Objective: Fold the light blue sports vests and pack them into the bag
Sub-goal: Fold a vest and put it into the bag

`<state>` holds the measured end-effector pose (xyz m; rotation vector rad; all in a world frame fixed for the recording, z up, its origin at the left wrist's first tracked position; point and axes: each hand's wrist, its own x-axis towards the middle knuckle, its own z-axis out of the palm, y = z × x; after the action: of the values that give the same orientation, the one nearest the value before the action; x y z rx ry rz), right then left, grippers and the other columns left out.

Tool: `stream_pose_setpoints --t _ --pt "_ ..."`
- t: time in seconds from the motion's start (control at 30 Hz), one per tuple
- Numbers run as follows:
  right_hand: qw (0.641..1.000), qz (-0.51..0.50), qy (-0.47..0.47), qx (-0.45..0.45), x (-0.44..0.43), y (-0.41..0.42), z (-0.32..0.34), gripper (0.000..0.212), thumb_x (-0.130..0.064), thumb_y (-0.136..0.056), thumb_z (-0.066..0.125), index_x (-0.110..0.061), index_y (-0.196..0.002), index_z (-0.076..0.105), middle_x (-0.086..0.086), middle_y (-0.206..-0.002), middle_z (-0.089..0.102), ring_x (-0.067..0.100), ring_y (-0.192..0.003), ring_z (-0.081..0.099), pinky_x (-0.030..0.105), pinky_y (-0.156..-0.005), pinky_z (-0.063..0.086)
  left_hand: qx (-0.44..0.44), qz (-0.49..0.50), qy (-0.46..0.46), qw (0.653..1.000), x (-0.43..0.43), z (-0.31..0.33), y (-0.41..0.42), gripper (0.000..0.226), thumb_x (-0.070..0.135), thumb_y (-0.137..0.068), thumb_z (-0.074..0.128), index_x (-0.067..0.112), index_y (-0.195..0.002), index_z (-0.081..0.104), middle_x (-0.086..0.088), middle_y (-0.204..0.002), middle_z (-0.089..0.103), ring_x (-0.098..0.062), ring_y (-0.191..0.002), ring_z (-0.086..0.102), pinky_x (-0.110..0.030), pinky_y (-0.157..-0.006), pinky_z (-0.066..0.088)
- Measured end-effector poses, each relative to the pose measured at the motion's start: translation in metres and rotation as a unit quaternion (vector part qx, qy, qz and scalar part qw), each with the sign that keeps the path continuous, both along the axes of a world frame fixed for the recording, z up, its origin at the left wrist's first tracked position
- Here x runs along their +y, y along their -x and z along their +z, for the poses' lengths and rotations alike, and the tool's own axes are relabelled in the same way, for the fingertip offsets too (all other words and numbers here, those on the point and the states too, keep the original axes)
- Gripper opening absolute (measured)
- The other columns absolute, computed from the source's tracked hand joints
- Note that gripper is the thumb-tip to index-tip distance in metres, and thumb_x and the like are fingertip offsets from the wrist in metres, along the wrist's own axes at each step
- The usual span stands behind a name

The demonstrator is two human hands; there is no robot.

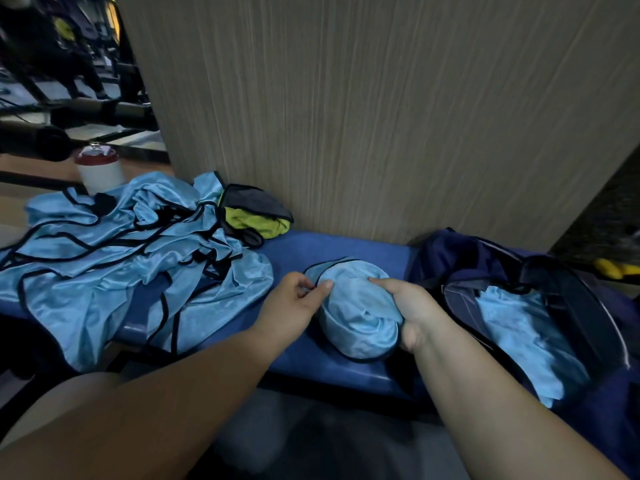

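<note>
Vest roll [360, 320], one, gripped by left hand [294, 303] and right hand [407, 306]; one heap [121, 251], one bag [450, 258]

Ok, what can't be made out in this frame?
Head view only:
- Vest count in the pile: layers overlap.
- Bag contents: top vest covers them; right edge cuts the bag.
- Right hand fingertips: behind the rolled vest.
- Top-left background: dark, blurred.

A light blue vest [360, 317] with black trim, rolled into a fat bundle, is gripped between the left hand [298, 299] and right hand [405, 306]. Left of the grip lies a crumpled pile [131, 258] of matching vests. Right of it the navy bag [446, 251] gapes open, with packed vests [519, 334] inside.
</note>
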<state>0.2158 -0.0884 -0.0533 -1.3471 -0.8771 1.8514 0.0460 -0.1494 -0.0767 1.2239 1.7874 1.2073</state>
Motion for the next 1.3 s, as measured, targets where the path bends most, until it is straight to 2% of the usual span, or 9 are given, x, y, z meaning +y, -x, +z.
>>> stream_pose_setpoints --t 0.2,0.33,0.5,0.67,0.87,1.0,1.13,1.23,1.3 --pt "0.997 -0.009 0.042 0.071 0.001 -0.012 0.004 0.029 -0.015 -0.094 0.052 0.007 -0.106 0.066 0.023 -0.097 0.070 0.035 -0.078 0.069 0.044 -0.081 0.056 -0.220 -0.016 0.030 0.975 0.009 0.008 -0.005 0.006 0.013 -0.093 0.062 0.016 -0.088 0.063 0.000 -0.073 0.061 -0.011 -0.065 0.053 -0.024 -0.062 0.042" --pt "0.992 -0.030 0.055 0.105 0.001 -0.019 0.008 0.026 -0.016 -0.092 0.050 0.003 -0.097 0.068 0.019 -0.086 0.070 0.033 -0.075 0.068 0.043 -0.078 0.056 -0.174 0.042 0.005 0.984 0.010 0.016 -0.002 0.004 0.011 -0.094 0.059 0.014 -0.092 0.059 0.001 -0.077 0.062 -0.009 -0.061 0.049 -0.016 -0.050 0.039" --pt "0.992 -0.054 0.011 0.116 0.001 -0.018 0.012 0.034 -0.019 -0.096 0.055 0.004 -0.119 0.064 0.023 -0.111 0.069 0.038 -0.100 0.068 0.047 -0.087 0.055 -0.188 0.016 0.062 0.980 -0.002 0.029 -0.017 0.023 0.032 -0.099 0.052 0.013 -0.087 0.055 -0.001 -0.064 0.062 -0.012 -0.051 0.051 -0.022 -0.045 0.038" --pt "0.994 -0.028 -0.049 0.095 -0.003 -0.014 0.012 0.033 -0.015 -0.090 0.064 0.005 -0.116 0.065 0.023 -0.109 0.071 0.039 -0.104 0.067 0.050 -0.094 0.053 -0.331 -0.077 0.139 0.930 0.000 0.038 -0.031 0.054 0.061 -0.091 0.048 0.012 -0.107 0.064 -0.009 -0.097 0.074 -0.023 -0.085 0.072 -0.035 -0.069 0.058" --pt "0.988 0.069 -0.135 0.008 -0.014 -0.007 0.007 0.013 -0.008 -0.090 0.063 -0.003 -0.102 0.065 0.018 -0.097 0.074 0.031 -0.089 0.070 0.042 -0.083 0.055 -0.434 -0.037 0.109 0.894 0.014 0.039 -0.029 0.043 0.039 -0.088 0.067 0.006 -0.116 0.067 -0.014 -0.105 0.073 -0.029 -0.098 0.070 -0.042 -0.087 0.055" --pt "0.984 0.049 -0.168 -0.038 -0.019 -0.005 0.007 0.039 -0.011 -0.080 0.075 -0.011 -0.113 0.052 0.016 -0.108 0.071 0.030 -0.093 0.071 0.047 -0.086 0.057 -0.437 -0.013 0.075 0.896 0.018 0.034 -0.026 0.034 0.022 -0.086 0.071 0.004 -0.114 0.067 -0.014 -0.100 0.074 -0.029 -0.094 0.071 -0.041 -0.084 0.056" --pt "0.987 0.037 -0.139 0.069 -0.020 -0.007 0.005 0.067 -0.033 -0.078 0.080 -0.019 -0.132 0.042 0.011 -0.118 0.069 0.027 -0.103 0.070 0.045 -0.090 0.056 -0.432 -0.039 0.033 0.901 0.017 0.032 -0.032 0.033 0.014 -0.086 0.070 0.011 -0.118 0.064 -0.011 -0.103 0.074 -0.027 -0.095 0.071 -0.039 -0.081 0.056" --pt "0.980 0.086 -0.174 0.050 -0.020 -0.011 0.005 0.052 -0.038 -0.091 0.068 -0.016 -0.135 0.053 0.008 -0.118 0.071 0.025 -0.108 0.069 0.045 -0.097 0.053 -0.437 -0.059 0.008 0.897 0.019 0.036 -0.038 0.036 0.014 -0.085 0.071 0.016 -0.120 0.062 -0.010 -0.106 0.073 -0.027 -0.098 0.070 -0.041 -0.081 0.056" --pt "0.963 0.065 -0.257 -0.043 -0.019 -0.016 0.008 0.038 -0.036 -0.094 0.063 -0.023 -0.129 0.058 0.000 -0.114 0.073 0.018 -0.105 0.070 0.046 -0.097 0.053 -0.446 -0.069 -0.007 0.892 0.021 0.038 -0.042 0.040 0.015 -0.084 0.072 0.016 -0.123 0.060 -0.010 -0.109 0.073 -0.027 -0.100 0.069 -0.041 -0.081 0.056"
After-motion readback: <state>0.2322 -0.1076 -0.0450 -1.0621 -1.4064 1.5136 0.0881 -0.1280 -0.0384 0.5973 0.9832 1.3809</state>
